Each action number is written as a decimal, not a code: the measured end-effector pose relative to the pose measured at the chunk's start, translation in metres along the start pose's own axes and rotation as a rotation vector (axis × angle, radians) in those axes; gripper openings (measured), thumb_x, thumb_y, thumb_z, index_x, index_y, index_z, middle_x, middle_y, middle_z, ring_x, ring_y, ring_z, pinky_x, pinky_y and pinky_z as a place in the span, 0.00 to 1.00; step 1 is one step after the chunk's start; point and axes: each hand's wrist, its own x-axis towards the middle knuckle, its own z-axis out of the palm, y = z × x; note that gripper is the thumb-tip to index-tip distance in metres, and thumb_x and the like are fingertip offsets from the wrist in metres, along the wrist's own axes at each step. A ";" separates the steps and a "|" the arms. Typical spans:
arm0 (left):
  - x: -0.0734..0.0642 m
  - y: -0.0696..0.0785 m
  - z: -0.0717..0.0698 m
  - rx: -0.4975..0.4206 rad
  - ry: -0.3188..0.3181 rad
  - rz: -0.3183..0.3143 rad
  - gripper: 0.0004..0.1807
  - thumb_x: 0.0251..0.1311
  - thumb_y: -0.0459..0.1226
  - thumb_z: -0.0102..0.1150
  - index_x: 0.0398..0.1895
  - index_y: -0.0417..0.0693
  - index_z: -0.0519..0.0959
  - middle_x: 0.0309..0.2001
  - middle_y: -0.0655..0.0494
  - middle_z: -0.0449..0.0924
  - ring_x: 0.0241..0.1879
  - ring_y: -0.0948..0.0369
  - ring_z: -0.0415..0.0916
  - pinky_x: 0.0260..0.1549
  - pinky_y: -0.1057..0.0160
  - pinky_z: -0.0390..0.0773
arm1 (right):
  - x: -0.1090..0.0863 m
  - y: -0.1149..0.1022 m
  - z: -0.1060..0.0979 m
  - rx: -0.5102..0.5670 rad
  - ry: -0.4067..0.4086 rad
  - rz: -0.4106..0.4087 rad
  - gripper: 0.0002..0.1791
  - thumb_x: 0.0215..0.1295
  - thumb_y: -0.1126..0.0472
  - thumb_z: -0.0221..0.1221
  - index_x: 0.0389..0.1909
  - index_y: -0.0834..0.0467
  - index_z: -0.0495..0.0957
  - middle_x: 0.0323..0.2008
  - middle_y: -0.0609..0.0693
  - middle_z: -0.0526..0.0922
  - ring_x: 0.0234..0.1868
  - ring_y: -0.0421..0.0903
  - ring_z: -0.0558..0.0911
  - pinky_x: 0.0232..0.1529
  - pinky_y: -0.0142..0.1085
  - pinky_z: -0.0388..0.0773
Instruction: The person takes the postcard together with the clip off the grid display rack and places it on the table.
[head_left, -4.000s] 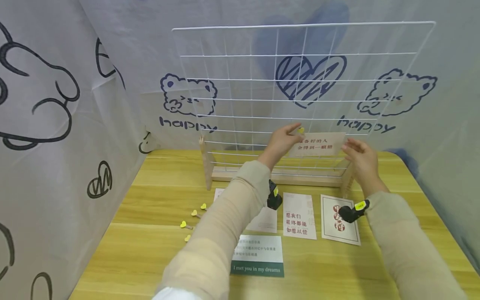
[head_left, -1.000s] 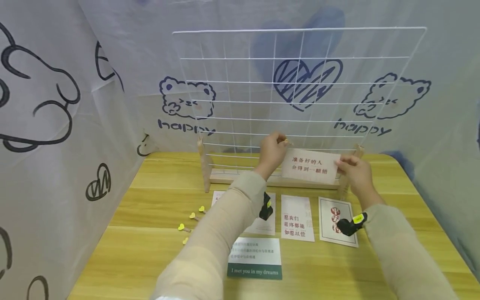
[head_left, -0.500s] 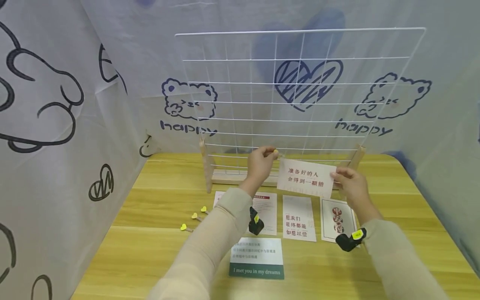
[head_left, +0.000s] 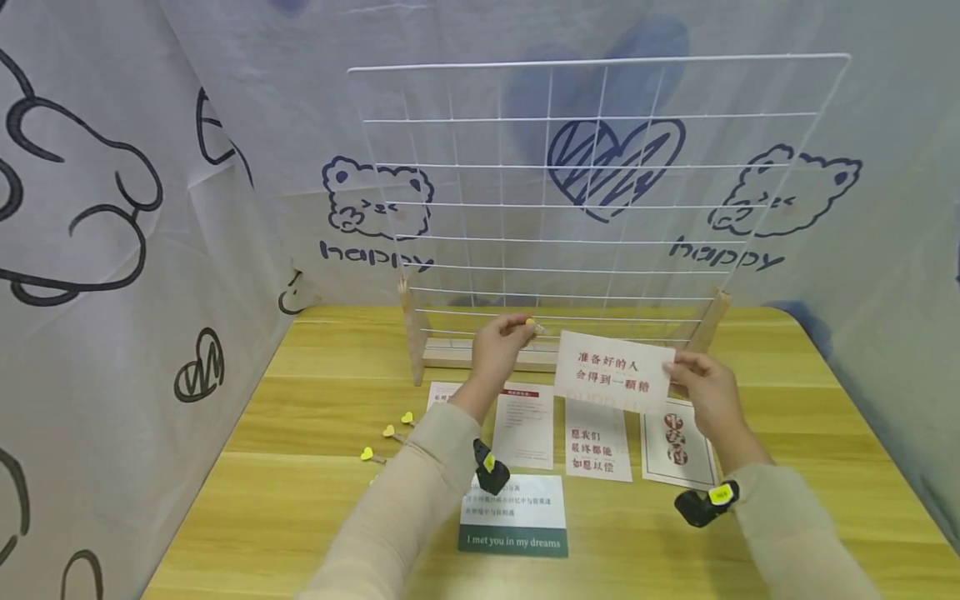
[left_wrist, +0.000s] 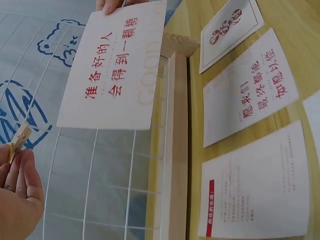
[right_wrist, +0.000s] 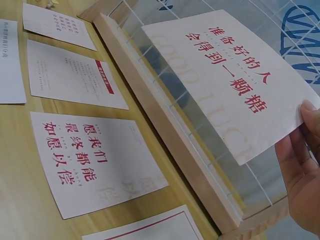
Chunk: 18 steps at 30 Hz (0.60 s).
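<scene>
My right hand (head_left: pixel 708 398) pinches the right edge of a white postcard (head_left: pixel 613 372) with red Chinese lettering, held up in front of the wire grid's base. In the right wrist view, thumb and fingers grip the card's edge (right_wrist: pixel 230 90). To its left, my left hand (head_left: pixel 497 354) pinches a small wooden clothespin (left_wrist: pixel 21 136) with a yellow heart, apart from the card. Behind both hands stands the white wire grid (head_left: pixel 550 167) on its wooden base (head_left: pixel 450 353). Below the held card, more postcards lie on the table, among them one with red lettering (head_left: pixel 597 450).
Several yellow-heart clothespins (head_left: pixel 389 432) lie on the table's left part. A green-and-white card (head_left: pixel 513 540) lies in front, a red-banded card (head_left: pixel 525 429) behind it and a bordered card (head_left: pixel 678 446) to the right. A printed curtain (head_left: pixel 247 167) hangs behind the wooden table (head_left: pixel 247 500).
Both hands have drawn back and down from the grid with the card and the clothespin. The left hand has moved left, away from the card, which was up against the grid earlier.
</scene>
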 end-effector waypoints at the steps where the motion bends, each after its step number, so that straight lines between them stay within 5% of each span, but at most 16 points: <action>1: -0.002 -0.002 -0.003 -0.001 -0.002 -0.001 0.13 0.54 0.35 0.55 0.42 0.39 0.75 0.35 0.51 0.78 0.36 0.60 0.76 0.38 0.67 0.73 | 0.001 0.005 -0.002 -0.010 0.011 -0.011 0.17 0.47 0.60 0.63 0.41 0.57 0.76 0.34 0.49 0.78 0.32 0.42 0.78 0.33 0.33 0.77; 5: -0.008 -0.010 -0.015 -0.017 -0.002 0.013 0.13 0.55 0.33 0.54 0.43 0.38 0.74 0.36 0.49 0.77 0.37 0.59 0.75 0.39 0.67 0.73 | -0.022 -0.016 0.005 0.099 -0.046 0.001 0.14 0.51 0.67 0.59 0.41 0.62 0.75 0.32 0.53 0.79 0.30 0.44 0.78 0.31 0.32 0.77; 10: -0.016 -0.022 -0.030 -0.018 0.010 -0.001 0.13 0.54 0.33 0.54 0.43 0.36 0.74 0.35 0.48 0.77 0.37 0.57 0.75 0.39 0.67 0.73 | -0.034 -0.024 0.010 -0.002 0.009 0.027 0.16 0.48 0.62 0.62 0.41 0.55 0.76 0.33 0.47 0.79 0.31 0.40 0.78 0.32 0.32 0.77; 16: -0.031 -0.041 -0.050 0.030 0.021 -0.052 0.14 0.55 0.36 0.54 0.43 0.40 0.75 0.35 0.51 0.77 0.38 0.57 0.74 0.42 0.61 0.72 | -0.088 -0.100 0.049 0.072 -0.023 0.050 0.13 0.52 0.71 0.57 0.33 0.49 0.77 0.26 0.42 0.78 0.27 0.36 0.77 0.29 0.28 0.76; 18: -0.036 -0.047 -0.056 0.046 0.037 -0.060 0.14 0.55 0.37 0.54 0.43 0.40 0.75 0.35 0.51 0.77 0.38 0.57 0.74 0.42 0.59 0.72 | -0.096 -0.110 0.055 0.097 -0.010 0.060 0.15 0.51 0.72 0.57 0.31 0.47 0.77 0.24 0.41 0.77 0.25 0.35 0.76 0.26 0.26 0.75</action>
